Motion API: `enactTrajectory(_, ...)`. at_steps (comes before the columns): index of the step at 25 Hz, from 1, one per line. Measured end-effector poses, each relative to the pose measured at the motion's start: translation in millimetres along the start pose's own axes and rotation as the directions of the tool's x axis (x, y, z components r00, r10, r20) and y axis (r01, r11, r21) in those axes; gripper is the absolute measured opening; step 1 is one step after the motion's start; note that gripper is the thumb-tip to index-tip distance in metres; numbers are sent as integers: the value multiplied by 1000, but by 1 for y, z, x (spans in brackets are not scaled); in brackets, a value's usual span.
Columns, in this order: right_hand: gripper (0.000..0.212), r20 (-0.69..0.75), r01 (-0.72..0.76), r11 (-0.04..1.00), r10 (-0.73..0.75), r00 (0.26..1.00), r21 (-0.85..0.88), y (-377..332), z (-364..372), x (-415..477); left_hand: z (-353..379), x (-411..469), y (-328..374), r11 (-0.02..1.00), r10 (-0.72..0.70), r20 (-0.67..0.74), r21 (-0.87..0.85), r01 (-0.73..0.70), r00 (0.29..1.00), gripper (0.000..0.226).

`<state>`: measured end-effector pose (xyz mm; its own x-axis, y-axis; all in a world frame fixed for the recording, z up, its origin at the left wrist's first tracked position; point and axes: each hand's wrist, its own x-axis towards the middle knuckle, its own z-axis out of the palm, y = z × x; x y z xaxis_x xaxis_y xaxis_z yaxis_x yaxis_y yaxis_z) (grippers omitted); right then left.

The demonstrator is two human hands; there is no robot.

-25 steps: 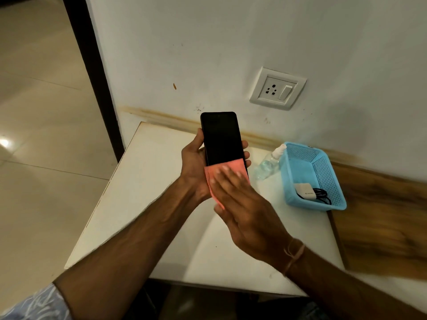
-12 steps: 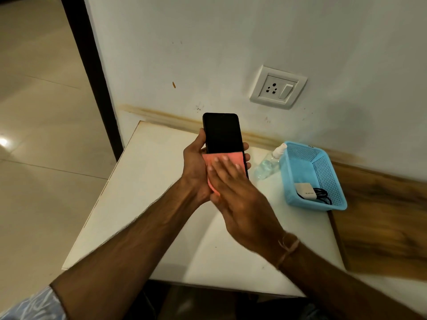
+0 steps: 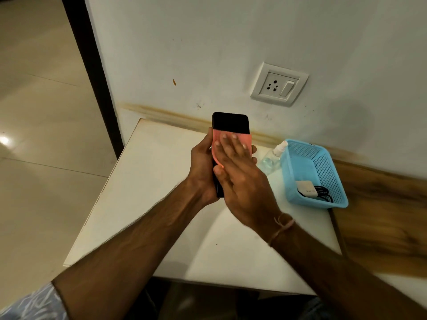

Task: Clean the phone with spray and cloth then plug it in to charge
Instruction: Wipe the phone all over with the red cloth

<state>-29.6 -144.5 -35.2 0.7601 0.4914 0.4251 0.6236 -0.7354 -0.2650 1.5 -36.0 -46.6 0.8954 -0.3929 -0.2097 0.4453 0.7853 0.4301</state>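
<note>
My left hand grips a black phone upright above the white table, screen facing me. Only the top of the dark screen shows. My right hand lies flat on the screen and presses a pink cloth against it, fingers spread. A clear spray bottle lies on the table just left of a blue basket. Inside the basket are a white charger and a black cable. A white wall socket with a switch is on the wall above.
The table's left and near edges drop to a tiled floor. A dark door frame stands at the left of the wall. A wooden surface adjoins the table on the right.
My right hand has slid the pink cloth upward along the screen, from the phone's lower end to its upper part. My left hand keeps holding the phone in place.
</note>
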Motion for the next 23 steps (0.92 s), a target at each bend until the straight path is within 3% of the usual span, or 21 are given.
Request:
enactTrajectory(5, 43, 78, 215, 972, -208, 975, -95, 14, -11, -49, -4, 0, 8, 999, 29, 6, -14, -29, 1000, 86)
enactTrajectory(8, 39, -43, 115, 976, -125, 991, -184, 24, -15, -34, -2, 2, 5, 1000, 7, -5, -1, -7, 1000, 83)
enactTrajectory(11, 39, -130, 14, 995, -27, 991, -96, 11, -8, -13, -5, 1, 3, 1000, -6, -48, 30, 7, 999, 80)
enactTrajectory(16, 39, 24, 268, 953, -267, 963, -140, 13, -7, -48, -6, 0, 8, 997, 33, 26, -67, -31, 999, 84)
enactTrajectory(21, 19, -222, -36, 982, -7, 975, -187, 25, -18, -32, -5, 0, 7, 997, 46, 52, -71, -42, 998, 83)
enactTrajectory(23, 20, -175, -4, 984, -27, 984, -176, 6, -5, -35, -5, -2, 4, 998, 28, 63, -49, -25, 998, 84)
